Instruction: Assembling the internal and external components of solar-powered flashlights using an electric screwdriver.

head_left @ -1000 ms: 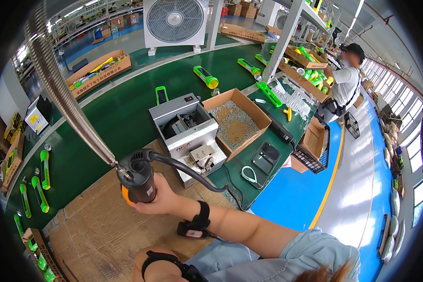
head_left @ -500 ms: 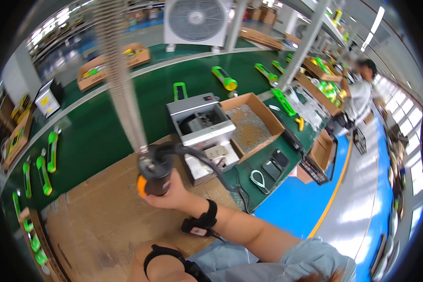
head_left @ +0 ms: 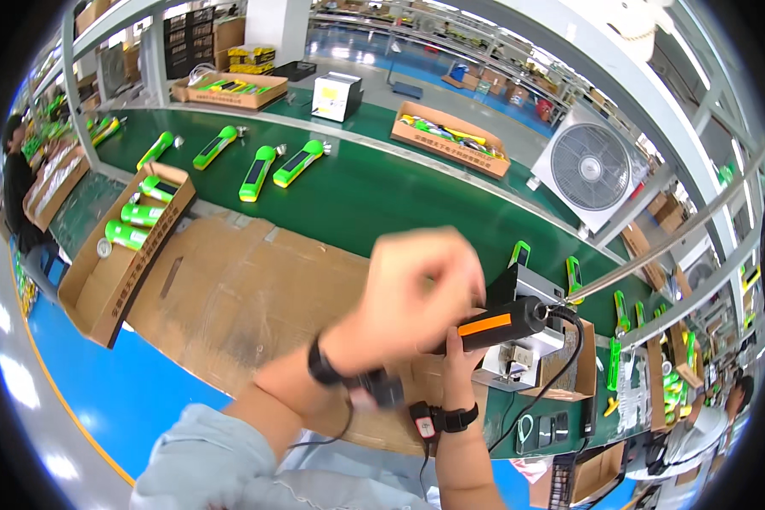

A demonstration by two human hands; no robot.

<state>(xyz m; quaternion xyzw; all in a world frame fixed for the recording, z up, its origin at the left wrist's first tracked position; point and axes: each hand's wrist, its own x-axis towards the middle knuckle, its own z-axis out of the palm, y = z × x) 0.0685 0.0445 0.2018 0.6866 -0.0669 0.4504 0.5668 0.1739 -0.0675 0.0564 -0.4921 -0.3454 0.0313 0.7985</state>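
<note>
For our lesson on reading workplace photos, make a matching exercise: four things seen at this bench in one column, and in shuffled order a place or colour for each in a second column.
Things:
1. power screwdriver
2. fan
3. cardboard sheet
4. green handheld devices

Descriptions:
A. lying in a row on the green conveyor belt
B. white, standing beyond the belt on the right
C. black with an orange band, gripped by the right hand
D. brown, spread over the bench below the left hand

Pairs: 1-C, 2-B, 3-D, 4-A
</note>
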